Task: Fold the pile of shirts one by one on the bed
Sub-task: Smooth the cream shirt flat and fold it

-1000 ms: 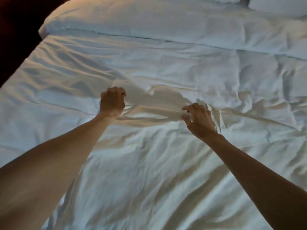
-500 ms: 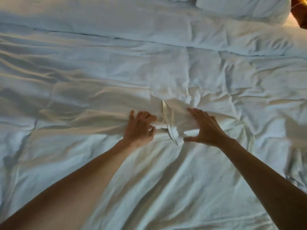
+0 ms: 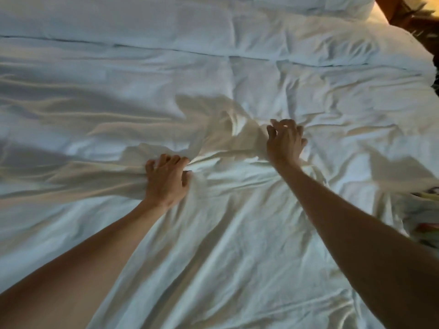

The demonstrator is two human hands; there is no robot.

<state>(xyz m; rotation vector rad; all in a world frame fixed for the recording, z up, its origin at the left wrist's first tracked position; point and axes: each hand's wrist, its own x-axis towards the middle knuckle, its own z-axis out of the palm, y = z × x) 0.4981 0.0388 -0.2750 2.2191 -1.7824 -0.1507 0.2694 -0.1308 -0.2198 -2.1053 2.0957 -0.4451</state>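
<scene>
A white shirt [image 3: 223, 138] lies crumpled on the white bed [image 3: 237, 269] and is hard to tell from the bedding. My left hand [image 3: 166, 180] presses down at the shirt's near left, fingers curled into a fold of the cloth. My right hand [image 3: 285, 141] is farther up and to the right, thumb and fingers pinched on the bunched cloth. The cloth is drawn into ridges between the two hands. Both forearms reach in from the bottom corners.
Pillows [image 3: 308, 5] lie along the head of the bed at the top. Colourful cloth [image 3: 427, 210] shows at the right edge. Dark wooden furniture [image 3: 408, 10] stands beyond the top right corner of the bed.
The view has swung to the right across the bed. My hands were close together half a second ago and are now apart, the right one farther up, with the cloth stretched between them.
</scene>
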